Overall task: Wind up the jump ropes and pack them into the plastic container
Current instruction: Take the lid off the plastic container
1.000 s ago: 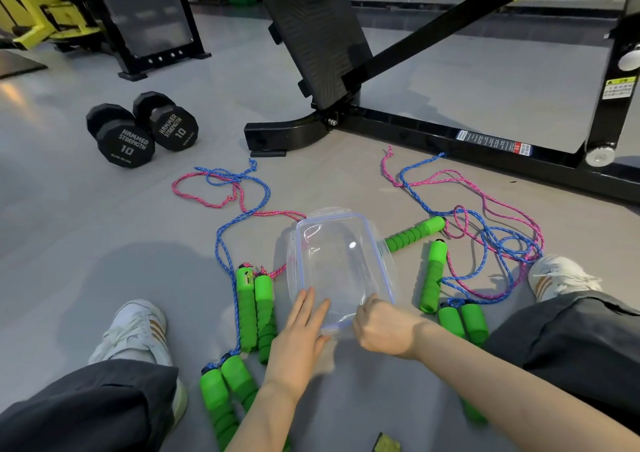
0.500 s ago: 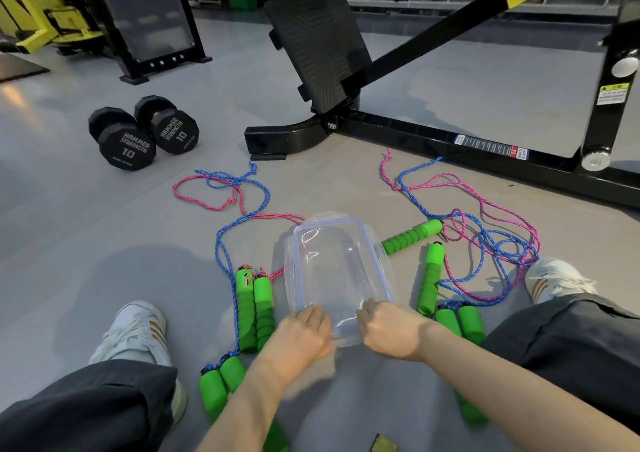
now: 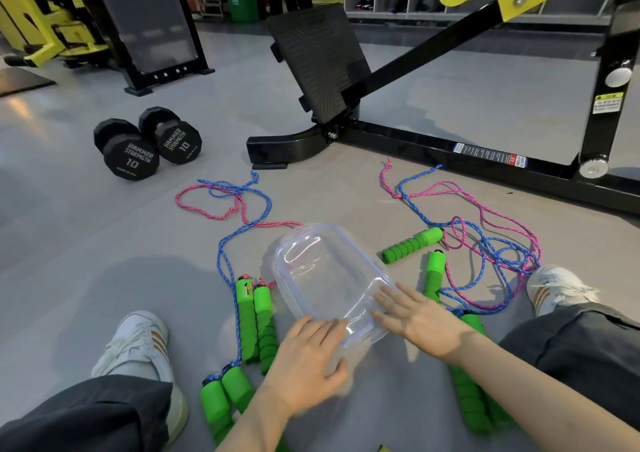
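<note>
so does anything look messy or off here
Yes: the jump ropes right of the clear container lie in a tangled pink and blue heap, and another loose tangle sprawls on its left. None is wound yet.

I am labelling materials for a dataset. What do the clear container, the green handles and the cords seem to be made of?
The clear container looks like glossy transparent plastic: the floor shows through and it catches highlights. The green handles are probably matte foam, given their dull, ribbed surface. The cords look like braided textile, perhaps nylon; a twisted weave shows.
</note>
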